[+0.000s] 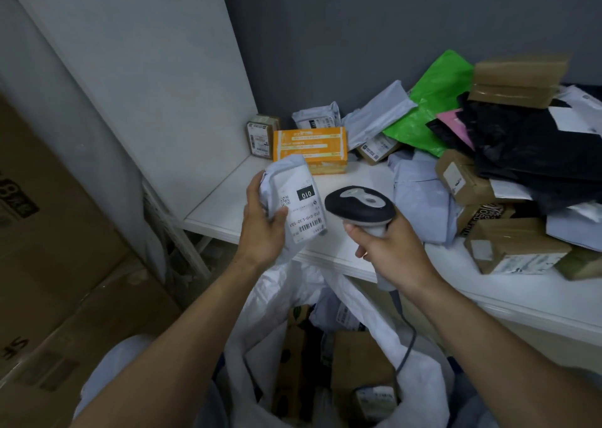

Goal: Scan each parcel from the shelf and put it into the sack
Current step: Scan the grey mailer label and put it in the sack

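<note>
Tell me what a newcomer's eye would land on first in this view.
First, mid-frame: the left hand holds up a grey mailer, label showing, while the right hand aims a handheld scanner at it. Next, the bright green bag and the orange box stand out in the parcel heap on the white shelf. Below the hands, the white sack gapes open, already holding boxes.

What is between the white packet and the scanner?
Nothing: in the head view only bare white shelf shows between the packet and scanner.
</note>
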